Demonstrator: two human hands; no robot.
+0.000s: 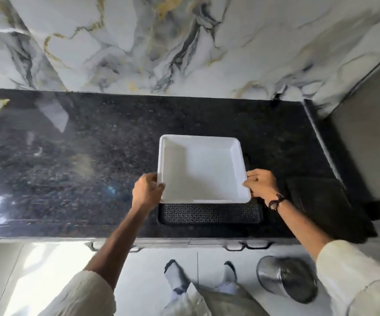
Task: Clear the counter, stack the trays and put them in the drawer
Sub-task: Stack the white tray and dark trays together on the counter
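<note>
A square white tray [201, 169] with raised sides is held over a black textured tray [209, 215] that lies on the dark granite counter [82, 169]. My left hand [147, 190] grips the white tray's near left corner. My right hand [261, 183] grips its near right edge. The white tray hides most of the black tray; only the black tray's front strip shows. Whether the white tray rests on the black one or hangs just above it is unclear.
A black square mat or board [321, 201] lies at the counter's right end. Drawer handles [248, 246] show below the counter's front edge. A steel bin [287, 278] stands on the floor at right. A marble wall backs the counter.
</note>
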